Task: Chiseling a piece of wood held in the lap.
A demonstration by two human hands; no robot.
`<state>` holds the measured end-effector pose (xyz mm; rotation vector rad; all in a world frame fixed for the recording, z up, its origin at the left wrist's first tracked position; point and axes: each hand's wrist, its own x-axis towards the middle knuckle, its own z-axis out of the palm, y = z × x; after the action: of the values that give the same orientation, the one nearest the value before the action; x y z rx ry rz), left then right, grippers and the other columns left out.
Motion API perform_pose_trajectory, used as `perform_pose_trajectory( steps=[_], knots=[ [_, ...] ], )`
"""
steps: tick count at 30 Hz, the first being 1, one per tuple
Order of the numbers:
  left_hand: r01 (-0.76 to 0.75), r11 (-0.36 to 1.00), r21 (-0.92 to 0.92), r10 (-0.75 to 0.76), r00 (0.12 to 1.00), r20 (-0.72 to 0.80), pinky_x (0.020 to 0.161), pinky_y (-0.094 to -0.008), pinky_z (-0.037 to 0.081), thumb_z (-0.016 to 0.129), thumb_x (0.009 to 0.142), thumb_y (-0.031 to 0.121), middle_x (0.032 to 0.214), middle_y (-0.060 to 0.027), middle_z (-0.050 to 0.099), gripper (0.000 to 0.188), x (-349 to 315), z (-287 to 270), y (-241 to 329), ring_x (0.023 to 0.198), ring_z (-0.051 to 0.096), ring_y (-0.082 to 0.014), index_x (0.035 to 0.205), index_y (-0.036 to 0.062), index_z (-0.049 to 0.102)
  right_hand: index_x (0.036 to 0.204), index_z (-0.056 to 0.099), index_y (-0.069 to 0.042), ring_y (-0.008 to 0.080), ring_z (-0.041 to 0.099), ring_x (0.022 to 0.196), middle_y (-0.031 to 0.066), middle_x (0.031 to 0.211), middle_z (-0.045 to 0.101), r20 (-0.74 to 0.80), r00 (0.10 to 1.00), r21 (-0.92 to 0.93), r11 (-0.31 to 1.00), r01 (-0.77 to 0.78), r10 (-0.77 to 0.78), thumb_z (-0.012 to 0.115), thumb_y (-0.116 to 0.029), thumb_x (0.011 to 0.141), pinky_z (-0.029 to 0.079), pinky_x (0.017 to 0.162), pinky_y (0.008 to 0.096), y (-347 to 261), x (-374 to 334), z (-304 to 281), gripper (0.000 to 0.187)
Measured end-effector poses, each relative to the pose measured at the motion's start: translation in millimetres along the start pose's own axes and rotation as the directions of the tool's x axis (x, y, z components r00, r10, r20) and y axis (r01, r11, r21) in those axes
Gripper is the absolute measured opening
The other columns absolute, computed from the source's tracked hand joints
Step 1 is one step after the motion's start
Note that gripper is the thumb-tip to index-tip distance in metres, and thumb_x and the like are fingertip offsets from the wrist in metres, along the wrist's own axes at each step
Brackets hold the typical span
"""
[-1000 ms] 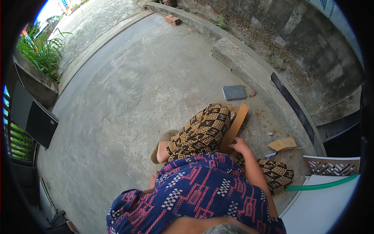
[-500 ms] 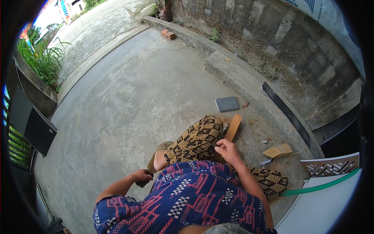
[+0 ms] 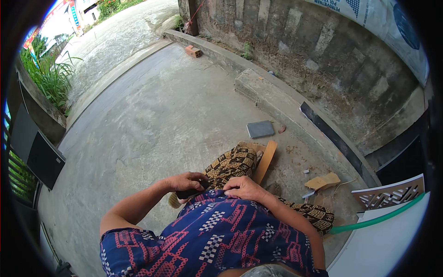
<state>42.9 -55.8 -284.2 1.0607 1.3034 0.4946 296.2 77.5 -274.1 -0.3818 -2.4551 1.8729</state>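
My left hand [image 3: 183, 182] is closed around a small black object [image 3: 187, 194] at the front of my lap. Its kind is hard to tell, since the fingers and the shirt cover part of it. Just across from it, my right hand [image 3: 245, 188] pinches the lower hem of my blue patterned shirt [image 3: 230, 226]. Below the hands are my black and gold patterned trousers [image 3: 233, 164], with the legs folded. A flat wooden strip [image 3: 265, 161] slants up beside my knee, past the right hand.
A grey flat rectangular thing [image 3: 260, 129] lies on the concrete floor ahead. To the right are a yellowish block [image 3: 322, 181], a green hose [image 3: 378, 220] and a low concrete ledge [image 3: 272, 94]. A brick [image 3: 193, 51] sits far off; a black panel [image 3: 44, 160] stands left.
My left hand has come up and right to my lap with the black object. The right hand has moved down and left onto the shirt hem. The view has shifted slightly.
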Motion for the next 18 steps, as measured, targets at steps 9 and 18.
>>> perform_pose_trajectory(
  steps=[9, 18],
  knots=[
    [0.266, 0.961, 0.075, -0.276, 0.918, 0.285, 0.082, -0.0305, 0.051, 0.071, 0.073, 0.033, 0.111, -0.0112, 0.061, 0.066, -12, -4, 25, 0.097, 0.060, -0.0197, 0.128, 0.0032, 0.052, 0.090, 0.069, -0.001, 0.0165, 0.062, 0.073, 0.0087, 0.079, 0.066, -0.050, 0.991, -0.205, 0.970, -0.133, 0.125, 0.069, -0.026, 0.083, 0.048, 0.070, 0.0304, -46, -27, -5, 0.026],
    [0.341, 0.926, -0.163, -0.262, 0.889, 0.375, 0.077, -0.0285, 0.051, 0.068, 0.077, 0.029, 0.111, -0.0094, 0.061, 0.060, -21, -1, 26, 0.093, 0.060, -0.0153, 0.128, 0.0037, 0.052, 0.092, 0.070, 0.003, 0.0104, 0.062, 0.078, 0.0072, 0.087, 0.069, 0.097, 0.991, 0.393, 0.911, -0.121, 0.090, 0.069, -0.016, 0.085, 0.049, 0.071, 0.0257, -86, -36, -10, 0.020]
  ],
)
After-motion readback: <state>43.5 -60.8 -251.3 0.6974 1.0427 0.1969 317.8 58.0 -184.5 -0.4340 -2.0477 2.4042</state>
